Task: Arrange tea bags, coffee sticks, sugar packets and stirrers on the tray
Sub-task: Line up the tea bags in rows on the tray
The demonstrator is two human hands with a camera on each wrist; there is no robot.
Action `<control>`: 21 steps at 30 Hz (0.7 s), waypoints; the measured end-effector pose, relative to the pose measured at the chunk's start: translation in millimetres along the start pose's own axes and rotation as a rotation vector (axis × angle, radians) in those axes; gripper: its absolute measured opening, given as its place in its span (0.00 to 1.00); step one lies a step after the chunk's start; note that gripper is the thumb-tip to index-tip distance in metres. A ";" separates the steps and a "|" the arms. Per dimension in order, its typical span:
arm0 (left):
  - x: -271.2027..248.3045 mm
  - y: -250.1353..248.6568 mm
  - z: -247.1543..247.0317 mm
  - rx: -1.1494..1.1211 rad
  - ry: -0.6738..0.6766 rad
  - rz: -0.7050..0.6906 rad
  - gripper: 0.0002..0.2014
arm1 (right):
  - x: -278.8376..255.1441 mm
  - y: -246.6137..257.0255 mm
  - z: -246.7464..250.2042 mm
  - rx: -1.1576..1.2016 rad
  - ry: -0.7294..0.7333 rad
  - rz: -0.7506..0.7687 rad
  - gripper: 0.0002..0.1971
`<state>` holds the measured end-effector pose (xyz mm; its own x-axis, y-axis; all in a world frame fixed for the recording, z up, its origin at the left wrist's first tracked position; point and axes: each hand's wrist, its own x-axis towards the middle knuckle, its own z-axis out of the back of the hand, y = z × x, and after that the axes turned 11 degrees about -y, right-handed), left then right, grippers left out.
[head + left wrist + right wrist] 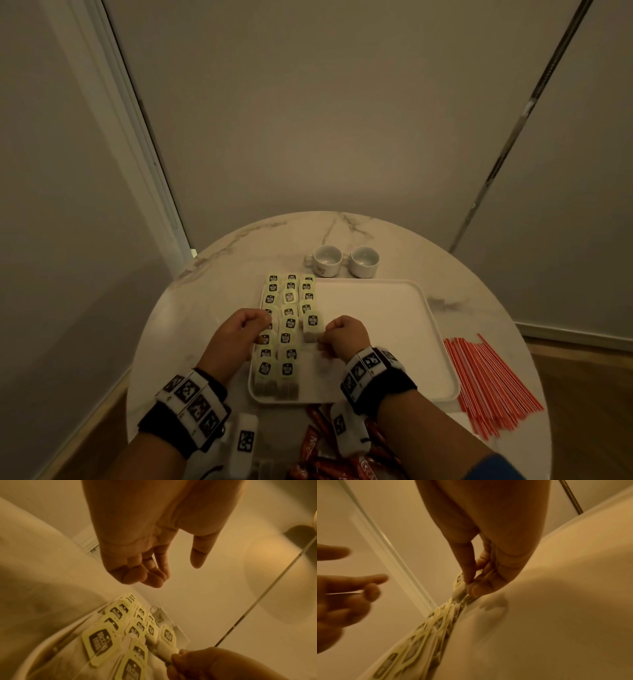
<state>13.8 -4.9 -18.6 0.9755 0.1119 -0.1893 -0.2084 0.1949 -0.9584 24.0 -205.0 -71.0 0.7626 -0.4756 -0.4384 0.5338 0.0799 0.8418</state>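
Observation:
On the left part of the white tray [376, 325], tea bags [287, 308] with pale tags lie in three columns. At the near end of the right-hand column my right hand [344, 334] pinches a tea bag [312, 323] between thumb and forefinger; the wrist view shows the same pinch on the bag [458, 586]. My left hand [245, 327] hovers over the left column, and its fingers [147, 577] hang loosely curled and hold nothing. Red coffee sticks [318, 462] lie in a heap at the table's near edge. Red-and-white stirrers [489, 380] lie right of the tray.
Two white cups [327, 260] [364, 261] stand behind the tray on the round marble table [212, 281]. The tray's right half is bare. A wall and a door frame close in behind the table.

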 end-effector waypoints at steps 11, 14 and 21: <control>-17.2 1.8 30.6 0.081 0.036 -0.043 0.07 | 16.0 2.0 -20.0 -0.177 -0.038 -0.011 0.06; -18.8 0.5 33.1 0.100 0.046 -0.043 0.07 | 17.5 2.5 -21.4 -0.200 -0.041 -0.015 0.06; -22.7 2.9 35.3 0.276 0.095 -0.117 0.05 | 18.5 4.9 -22.6 -0.255 -0.023 -0.003 0.09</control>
<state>-11.4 27.4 -9.5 0.9935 -0.0164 -0.1128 -0.0926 0.4599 -0.8831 49.0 -193.6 -82.0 0.7541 -0.4956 -0.4310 0.6131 0.2958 0.7325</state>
